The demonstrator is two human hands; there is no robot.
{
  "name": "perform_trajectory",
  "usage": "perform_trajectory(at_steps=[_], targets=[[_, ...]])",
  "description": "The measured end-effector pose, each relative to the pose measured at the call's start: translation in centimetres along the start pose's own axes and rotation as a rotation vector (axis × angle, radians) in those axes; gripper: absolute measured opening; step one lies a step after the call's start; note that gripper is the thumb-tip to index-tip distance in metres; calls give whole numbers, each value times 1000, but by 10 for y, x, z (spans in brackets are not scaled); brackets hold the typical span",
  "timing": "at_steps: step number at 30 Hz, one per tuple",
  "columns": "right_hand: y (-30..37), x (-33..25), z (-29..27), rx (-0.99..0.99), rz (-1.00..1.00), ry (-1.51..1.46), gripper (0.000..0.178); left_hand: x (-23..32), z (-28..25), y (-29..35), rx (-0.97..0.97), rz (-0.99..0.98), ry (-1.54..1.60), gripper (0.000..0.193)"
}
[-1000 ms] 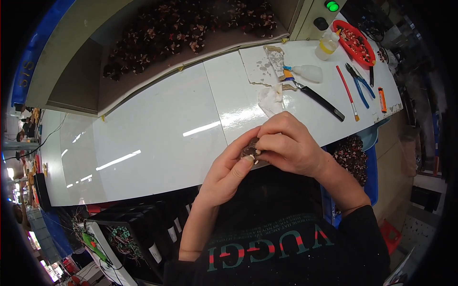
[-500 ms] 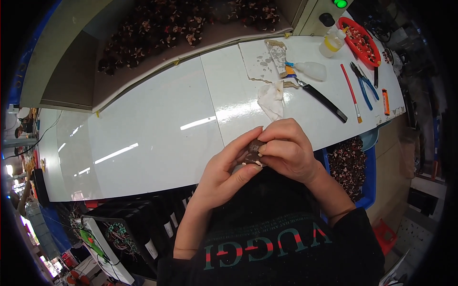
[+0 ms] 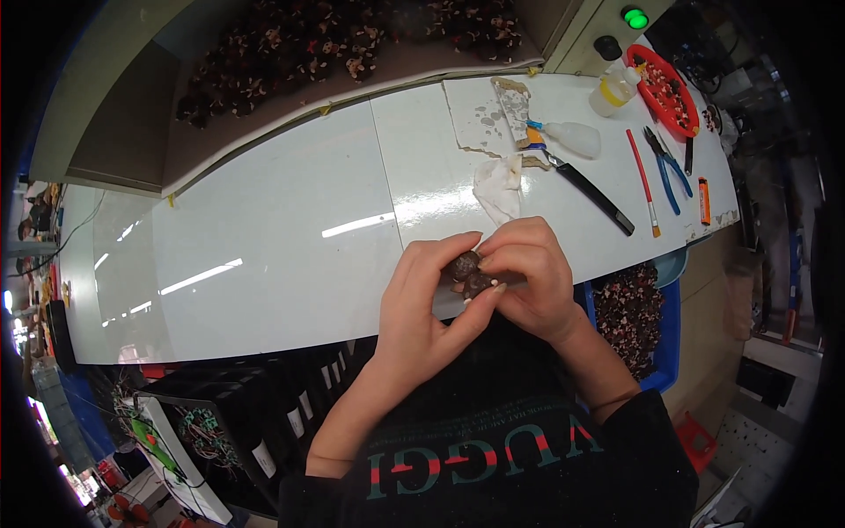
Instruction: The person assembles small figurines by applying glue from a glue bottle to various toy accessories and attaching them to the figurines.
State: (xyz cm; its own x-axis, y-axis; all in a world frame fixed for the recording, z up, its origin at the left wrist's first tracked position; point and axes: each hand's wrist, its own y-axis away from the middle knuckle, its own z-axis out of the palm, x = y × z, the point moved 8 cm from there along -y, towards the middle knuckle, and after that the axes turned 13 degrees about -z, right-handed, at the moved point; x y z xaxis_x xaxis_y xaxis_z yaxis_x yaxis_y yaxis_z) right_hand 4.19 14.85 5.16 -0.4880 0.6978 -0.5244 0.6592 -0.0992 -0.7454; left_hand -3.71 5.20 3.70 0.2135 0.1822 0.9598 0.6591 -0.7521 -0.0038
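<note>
My left hand (image 3: pixel 421 295) and my right hand (image 3: pixel 535 275) meet at the near edge of the white table. Between them is a small dark brown figurine (image 3: pixel 464 265) with two rounded parts and a few pale bits. My left fingers curl round its far side, and the left thumb presses from below. The right thumb and forefinger pinch it from the right. Fingers hide part of its shape. Just beyond my hands lies a crumpled white cloth (image 3: pixel 499 190).
On the white table (image 3: pixel 273 264) lie a black-handled knife (image 3: pixel 591 195), a squeeze bottle (image 3: pixel 574 138), a red paintbrush (image 3: pixel 641 180), blue pliers (image 3: pixel 672 176) and a red tray (image 3: pixel 691 123). Many brown pieces fill the booth (image 3: pixel 163 145). A blue bin (image 3: pixel 669 356) stands below right.
The figurine has been turned between my fingers, so both rounded parts show more. My left thumb has shifted right. The whole view has tilted slightly.
</note>
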Motion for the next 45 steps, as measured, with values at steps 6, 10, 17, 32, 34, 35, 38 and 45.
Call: perform_trajectory(at_steps=[6,10,17,32,34,35,38,45], targets=[[3,11,12,-28,169,-69,42,-2,-10,-1,167,33,-92,40],[4,16,18,-54,239,-88,37,-8,-15,-1,185,-4,-111,43],[7,20,28,-62,291,-135,34,-16,-21,0,197,-32,-140,46],[-2,-2,26,-35,223,-94,39,-12,-22,10,168,-66,-66,48],[-10,-13,24,-129,144,-63,40,-5,-23,15,172,-57,-69,48],[-9,-13,22,-122,139,-66,40,-3,-23,17,147,-70,-51,48],[-4,-12,17,-12,161,-155,35,-6,-22,22,92,-86,69,46],[11,-3,18,76,380,-362,30,-11,-29,28,104,-20,270,29]])
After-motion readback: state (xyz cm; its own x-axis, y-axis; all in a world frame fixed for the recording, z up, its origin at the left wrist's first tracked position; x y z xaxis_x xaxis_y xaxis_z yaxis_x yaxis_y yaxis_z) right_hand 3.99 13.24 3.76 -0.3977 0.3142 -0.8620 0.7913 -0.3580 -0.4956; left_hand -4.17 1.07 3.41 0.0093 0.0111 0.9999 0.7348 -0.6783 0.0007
